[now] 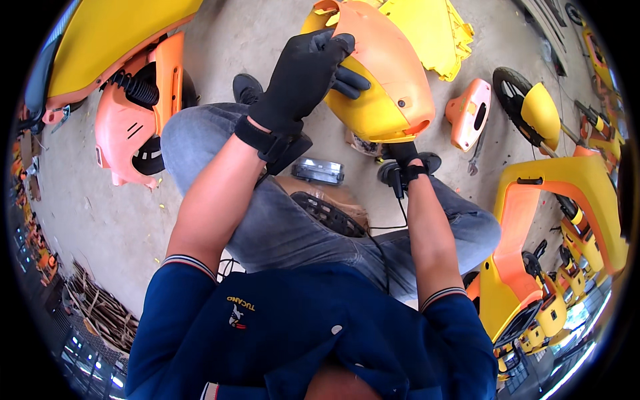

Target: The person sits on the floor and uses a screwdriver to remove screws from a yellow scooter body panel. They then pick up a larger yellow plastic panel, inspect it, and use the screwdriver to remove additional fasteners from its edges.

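A yellow and pale orange scooter cover (393, 60) is raised in front of me, above my bent legs. My left hand (303, 77), in a black glove, is at its upper left side. The fingertips are drawn together close to the orange edge, while two other digits lie along the yellow side; whatever is pinched there is hidden. Below the cover, my right hand (404, 153) grips its lower end, with most of its fingers out of sight behind it. A clear headlight unit (319, 171) lies on the floor between my legs, beside a black slotted plastic part (330, 213).
A bright yellow panel (430, 33) lies beyond the cover. To the right are an orange shell with a slot (460, 117), a wrench (475, 159) and a large yellow-orange body part (520, 227). Yellow bodywork (120, 40) and an orange fender (123, 137) stand left.
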A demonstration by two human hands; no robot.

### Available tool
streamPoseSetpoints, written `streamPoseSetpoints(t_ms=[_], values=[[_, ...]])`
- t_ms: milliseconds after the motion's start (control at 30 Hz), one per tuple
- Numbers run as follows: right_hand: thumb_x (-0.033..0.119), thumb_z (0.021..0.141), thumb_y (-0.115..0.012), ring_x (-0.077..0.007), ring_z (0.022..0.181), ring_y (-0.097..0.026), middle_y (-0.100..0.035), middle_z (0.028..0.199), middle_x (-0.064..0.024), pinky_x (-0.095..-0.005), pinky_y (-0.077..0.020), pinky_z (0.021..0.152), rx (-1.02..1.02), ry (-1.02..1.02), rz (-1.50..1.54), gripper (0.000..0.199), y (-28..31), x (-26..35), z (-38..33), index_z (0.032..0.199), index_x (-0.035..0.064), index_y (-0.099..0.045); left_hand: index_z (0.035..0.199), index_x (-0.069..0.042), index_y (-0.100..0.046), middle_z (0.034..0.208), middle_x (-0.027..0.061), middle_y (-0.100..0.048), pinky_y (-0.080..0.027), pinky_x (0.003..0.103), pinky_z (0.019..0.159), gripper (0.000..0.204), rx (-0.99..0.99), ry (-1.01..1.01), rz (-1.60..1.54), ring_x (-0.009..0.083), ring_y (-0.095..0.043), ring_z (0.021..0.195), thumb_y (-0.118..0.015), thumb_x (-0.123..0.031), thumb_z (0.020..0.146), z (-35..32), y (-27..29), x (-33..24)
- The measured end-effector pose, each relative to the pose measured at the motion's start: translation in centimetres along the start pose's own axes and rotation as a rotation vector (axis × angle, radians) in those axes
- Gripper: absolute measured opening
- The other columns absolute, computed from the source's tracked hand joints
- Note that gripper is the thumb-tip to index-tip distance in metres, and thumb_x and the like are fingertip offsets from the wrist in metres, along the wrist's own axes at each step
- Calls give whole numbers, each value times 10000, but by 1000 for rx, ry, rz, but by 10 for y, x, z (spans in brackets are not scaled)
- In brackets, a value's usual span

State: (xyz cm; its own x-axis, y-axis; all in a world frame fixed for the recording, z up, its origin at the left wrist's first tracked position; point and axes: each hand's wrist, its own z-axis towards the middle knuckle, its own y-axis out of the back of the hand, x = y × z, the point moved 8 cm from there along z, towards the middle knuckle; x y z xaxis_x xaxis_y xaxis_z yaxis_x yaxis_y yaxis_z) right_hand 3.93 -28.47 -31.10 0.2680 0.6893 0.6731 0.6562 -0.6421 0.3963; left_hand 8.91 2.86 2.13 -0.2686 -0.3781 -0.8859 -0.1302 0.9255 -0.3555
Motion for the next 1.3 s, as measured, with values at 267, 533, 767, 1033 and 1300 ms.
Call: streamPoseSetpoints(t_ms=[267, 533, 767, 1033, 1300], values=[[316, 881, -643, -332, 1100, -615, -640, 1224, -143, -414, -500, 891, -216, 224, -243, 494, -13, 20, 33, 1313, 120, -508, 1093, 35, -584, 829, 148, -682, -578, 303, 590, 310, -146, 28, 8, 229, -706, 669, -554, -256, 990, 5, 28, -3], [294, 886, -645, -312, 1252, -527, -525, 1387, -172, -390, -451, 1014, -128, 79, -444, 652, -68, -27, 76, 1445, 91, -377, 1105, -9, -575, 774, 178, -704, -542, 261, 527, 309, -263, 75, -12, 201, -681, 586, -540, -298, 1002, 4, 41, -13], [284, 892, -636, -307, 1230, -540, -543, 1364, -167, -387, -458, 1000, -170, -30, -488, 619, -84, -35, 88, 1429, 84, -401, 1221, 0, -518, 819, 205, -694, -563, 257, 564, 353, -316, 58, 79, 194, -696, 659, -534, -284, 1012, 7, 58, -15], [274, 899, -627, -300, 1206, -556, -564, 1336, -161, -384, -465, 983, -233, -93, -434, 583, -95, -41, 93, 1410, 77, -429, 1300, 43, -473, 923, 265, -686, -588, 322, 669, 377, -239, -24, 181, 255, -711, 761, -468, -232, 1042, 8, 66, -27], [263, 906, -618, -294, 1182, -571, -585, 1309, -155, -381, -473, 967, -313, -60, -318, 547, -87, -44, 90, 1391, 69, -457, 1289, 55, -485, 899, 266, -689, -589, 328, 673, 387, -261, -4, 74, 273, -712, 745, -464, -243, 1043, 10, 66, -26]])
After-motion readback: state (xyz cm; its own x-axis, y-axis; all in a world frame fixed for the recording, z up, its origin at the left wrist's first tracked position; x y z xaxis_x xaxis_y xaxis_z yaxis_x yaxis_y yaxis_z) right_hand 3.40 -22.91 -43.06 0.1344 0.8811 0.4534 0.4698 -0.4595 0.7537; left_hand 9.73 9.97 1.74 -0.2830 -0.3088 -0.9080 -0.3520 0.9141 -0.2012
